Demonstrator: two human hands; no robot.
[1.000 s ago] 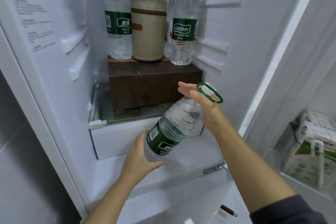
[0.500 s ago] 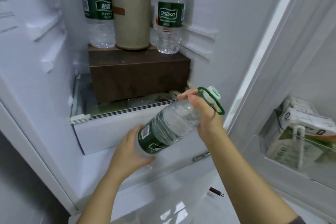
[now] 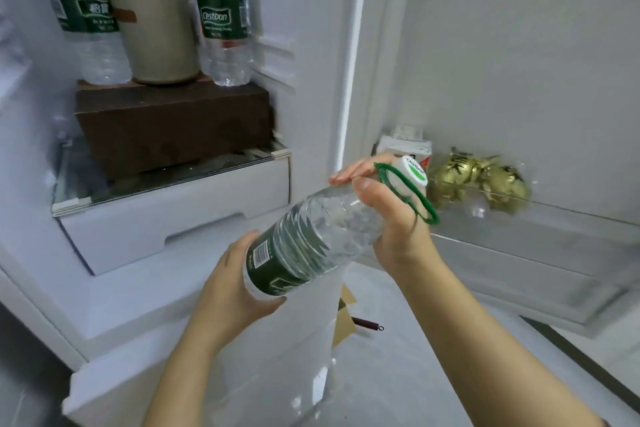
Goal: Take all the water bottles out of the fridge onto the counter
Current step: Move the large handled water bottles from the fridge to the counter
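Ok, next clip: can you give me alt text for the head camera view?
Two hands hold a clear water bottle tilted in front of an open fridge, the left hand cupping its base and the right hand gripping its neck below the white cap. Inside, two green-labelled bottles stand upright on a brown box, flanking a beige bag.

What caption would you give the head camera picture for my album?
Left hand and right hand hold a tilted water bottle by the open fridge; more bottles stand inside.
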